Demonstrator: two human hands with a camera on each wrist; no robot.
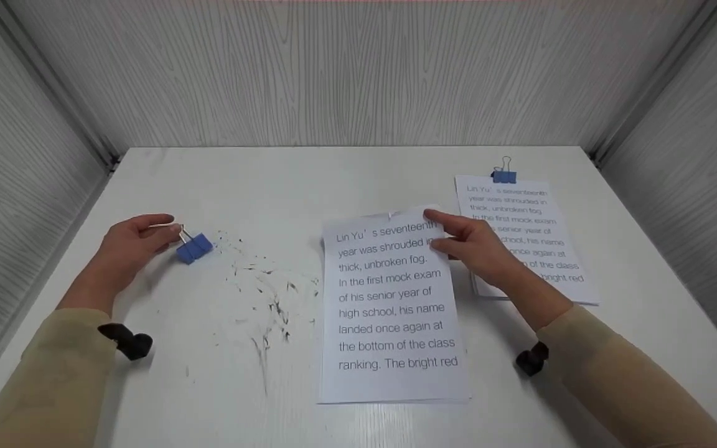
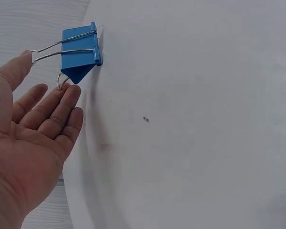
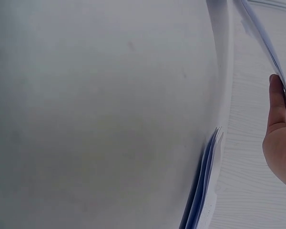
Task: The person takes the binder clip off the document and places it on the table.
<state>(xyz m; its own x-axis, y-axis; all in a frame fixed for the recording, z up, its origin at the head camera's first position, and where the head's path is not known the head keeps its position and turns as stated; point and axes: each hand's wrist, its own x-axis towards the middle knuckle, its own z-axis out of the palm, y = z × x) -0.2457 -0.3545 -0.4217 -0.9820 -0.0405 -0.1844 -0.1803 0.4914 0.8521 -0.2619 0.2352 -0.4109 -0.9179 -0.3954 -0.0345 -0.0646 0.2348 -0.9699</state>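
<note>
Over the left side of the table, my left hand point(image 1: 128, 247) holds a blue binder clip point(image 1: 195, 248) by its wire handles. In the left wrist view the thumb is on one handle of the clip point(image 2: 79, 46) and the fingertips are at the other. My right hand point(image 1: 475, 246) pinches the upper right edge of a stack of printed paper point(image 1: 389, 305), whose top end is lifted. Seen from the right wrist, the raised paper point(image 3: 263, 36) stands between the thumb and fingers of that hand point(image 3: 280, 136).
Behind my right forearm lies another printed stack point(image 1: 523, 214) with a blue binder clip point(image 1: 505, 177) on its top edge. Dark marks point(image 1: 277, 311) spot the white table point(image 1: 259, 180) between the left hand and the paper. Wood-grain panels point(image 1: 358, 74) enclose the back and sides.
</note>
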